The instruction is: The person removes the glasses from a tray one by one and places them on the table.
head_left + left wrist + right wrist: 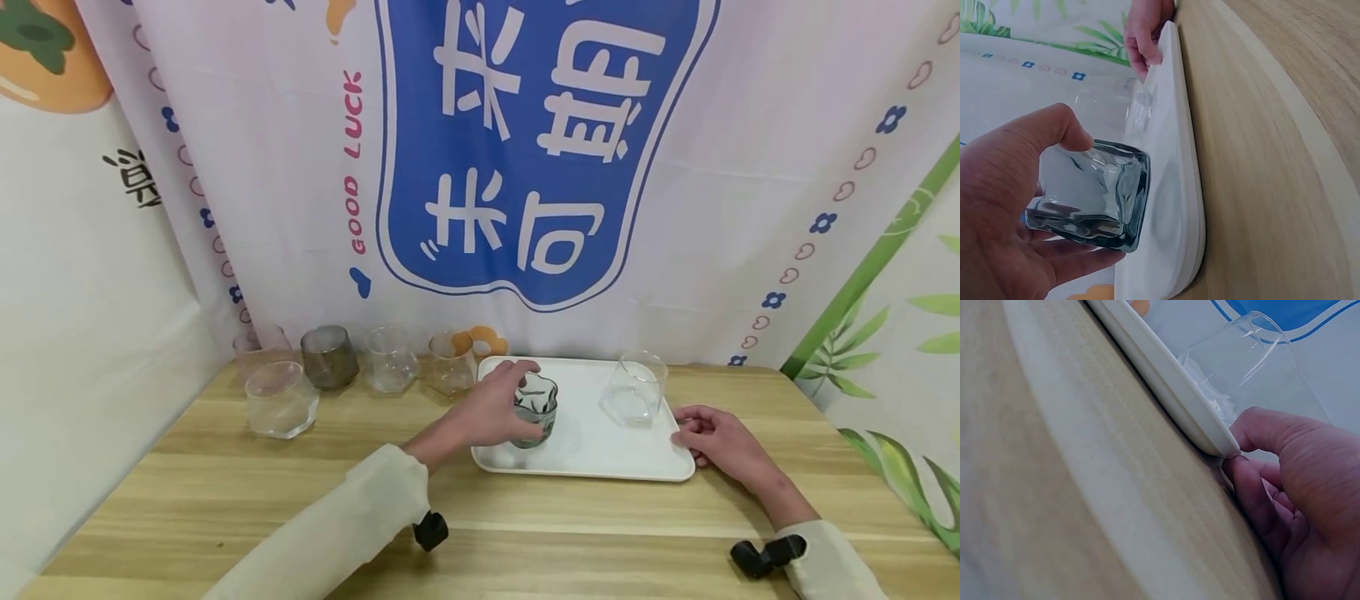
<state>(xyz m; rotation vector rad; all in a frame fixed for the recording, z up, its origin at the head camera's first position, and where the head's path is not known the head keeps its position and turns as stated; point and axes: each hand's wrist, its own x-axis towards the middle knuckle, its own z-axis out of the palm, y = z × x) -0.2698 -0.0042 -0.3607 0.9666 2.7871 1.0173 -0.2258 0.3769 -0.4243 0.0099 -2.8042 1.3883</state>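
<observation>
A grey-tinted drinking glass with a wavy rim [537, 408] is gripped by my left hand [495, 410] over the left part of a white tray [581, 454]. The left wrist view shows the thumb on one side of this glass [1094, 194] and the fingers around the other. I cannot tell whether its base touches the tray. At the tray's right edge, my right hand [716, 440] pinches the rim; in the right wrist view the fingers [1260, 428] meet at the tray's corner. A clear glass [636, 392] stands upright on the tray's right side.
Several glasses stand at the back left of the wooden table [570, 542]: a pinkish one [258, 342], a dark grey one [330, 358], a clear one [392, 362], an amber one [450, 371] and another clear one [282, 404] in front. A printed cloth [300, 167] hangs behind.
</observation>
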